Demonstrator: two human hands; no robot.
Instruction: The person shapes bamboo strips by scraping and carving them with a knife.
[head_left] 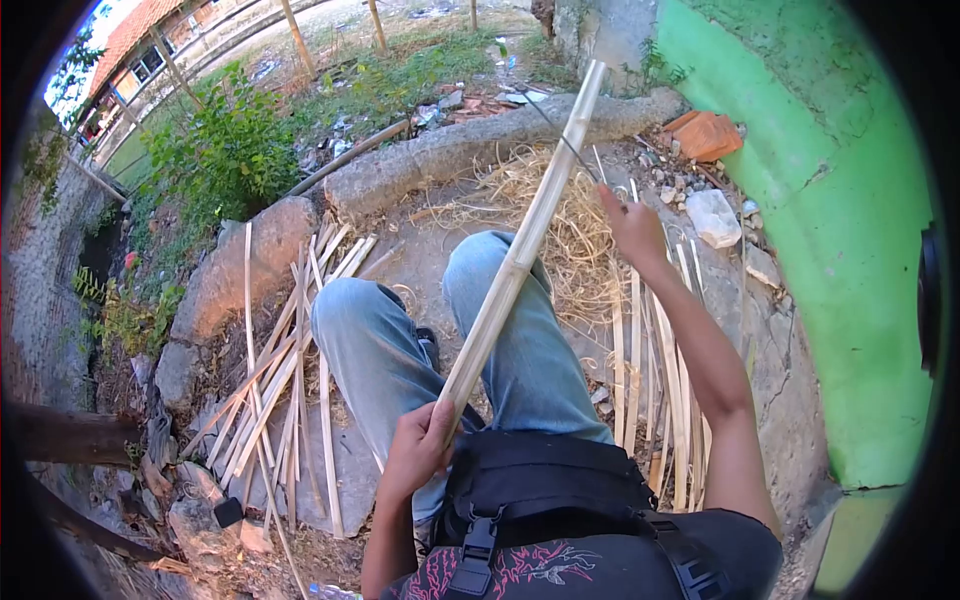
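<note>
A long pale bamboo strip (515, 260) slants up and to the right across my jeans (520, 350). Its lower end is in my left hand (418, 448), with the fingers wrapped round it near my waist. My right hand (632, 225) is closed on the handle of a thin dark knife (562, 136), whose blade lies across the strip near its upper end. Most of the knife's handle is hidden by my fingers.
Split bamboo strips lie in piles on the left (285, 395) and right (665, 370). Curly shavings (580, 250) cover the ground ahead. A stone edge (400, 165), an orange brick (705, 135) and a green wall (840, 250) surround the spot.
</note>
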